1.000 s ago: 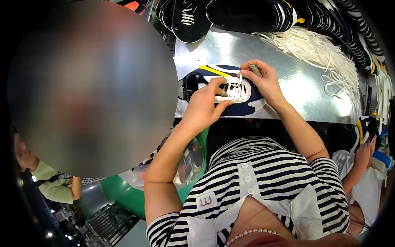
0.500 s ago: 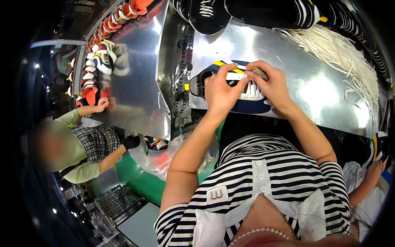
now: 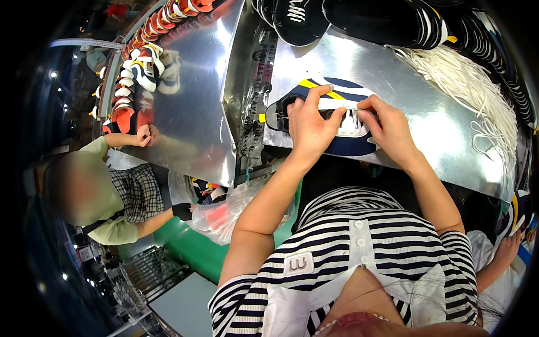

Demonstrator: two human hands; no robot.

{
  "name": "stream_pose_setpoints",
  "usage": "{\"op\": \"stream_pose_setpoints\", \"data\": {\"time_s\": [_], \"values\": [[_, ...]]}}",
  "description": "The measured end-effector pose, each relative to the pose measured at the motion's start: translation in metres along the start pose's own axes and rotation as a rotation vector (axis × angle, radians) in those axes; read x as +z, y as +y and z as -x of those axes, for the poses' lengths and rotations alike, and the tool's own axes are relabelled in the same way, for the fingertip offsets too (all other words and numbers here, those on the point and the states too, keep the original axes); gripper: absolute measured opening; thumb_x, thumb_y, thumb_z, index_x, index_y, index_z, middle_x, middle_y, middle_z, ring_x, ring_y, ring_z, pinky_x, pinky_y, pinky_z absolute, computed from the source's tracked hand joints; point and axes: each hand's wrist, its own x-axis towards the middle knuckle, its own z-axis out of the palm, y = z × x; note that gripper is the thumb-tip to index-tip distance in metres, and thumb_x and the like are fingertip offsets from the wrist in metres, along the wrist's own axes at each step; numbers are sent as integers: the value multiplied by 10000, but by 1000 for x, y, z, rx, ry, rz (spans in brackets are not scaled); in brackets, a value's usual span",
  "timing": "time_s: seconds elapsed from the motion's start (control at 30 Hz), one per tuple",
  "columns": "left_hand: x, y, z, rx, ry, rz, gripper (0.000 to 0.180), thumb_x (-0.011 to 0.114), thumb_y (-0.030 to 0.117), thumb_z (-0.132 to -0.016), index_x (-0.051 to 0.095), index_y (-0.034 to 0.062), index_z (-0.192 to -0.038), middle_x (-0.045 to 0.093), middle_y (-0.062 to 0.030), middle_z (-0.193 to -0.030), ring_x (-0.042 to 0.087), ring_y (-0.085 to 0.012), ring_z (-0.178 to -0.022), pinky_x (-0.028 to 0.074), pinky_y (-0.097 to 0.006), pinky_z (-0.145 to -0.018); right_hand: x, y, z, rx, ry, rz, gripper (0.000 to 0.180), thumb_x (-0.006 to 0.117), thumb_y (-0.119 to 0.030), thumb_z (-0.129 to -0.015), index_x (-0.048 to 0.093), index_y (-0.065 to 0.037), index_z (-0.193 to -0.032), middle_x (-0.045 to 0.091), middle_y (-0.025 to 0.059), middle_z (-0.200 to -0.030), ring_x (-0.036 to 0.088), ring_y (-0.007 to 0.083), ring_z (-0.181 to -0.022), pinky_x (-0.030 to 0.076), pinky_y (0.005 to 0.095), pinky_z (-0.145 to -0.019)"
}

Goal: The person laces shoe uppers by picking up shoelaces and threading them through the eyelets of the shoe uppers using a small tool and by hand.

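Observation:
A navy shoe upper with yellow and white stripes lies on the metal table in front of me, its heel end toward the left. My left hand grips it near the opening. The forefinger rests on the far side, the thumb lies by the eyelets, and the other fingers are partly hidden inside. White shoelace rows cross the pale eyelet panel. Just right of my left thumb, my right hand pinches a white lace at the eyelet row between thumb and forefinger; its tip is hidden by the fingers.
A pile of white laces spreads over the right of the metal table. Black shoe uppers line its far edge. At left, a co-worker sits by a second table bearing orange and white uppers. A plastic bag hangs between.
My right hand has moved slightly right, away from my left fingertips, and its fingers have straightened into a pinch. My left hand keeps its grip. The whole view has shifted a little.

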Motion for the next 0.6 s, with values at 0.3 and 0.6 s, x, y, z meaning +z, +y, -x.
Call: {"op": "stream_pose_setpoints", "data": {"time_s": [0.3,0.6], "values": [[0,8,10,51,-31,59,478,714,151,-743,587,69,-1196,674,-149,-963,574,-311,-910,438,-403,-853,33,-8,-7,-98,-35,450,155,591,-103,-809,555,-37,-946,663,145,-810,646,356,-738,496,447,-629],[10,-13,-13,-97,-182,457,431,696,75,-793,564,-1,-1196,658,-156,-1061,645,-215,-992,494,-322,-875,-103,35,-43,-81,77,387,253,588,-170,-895,635,-23,-1095,661,102,-843,663,211,-795,522,330,-718]]}}
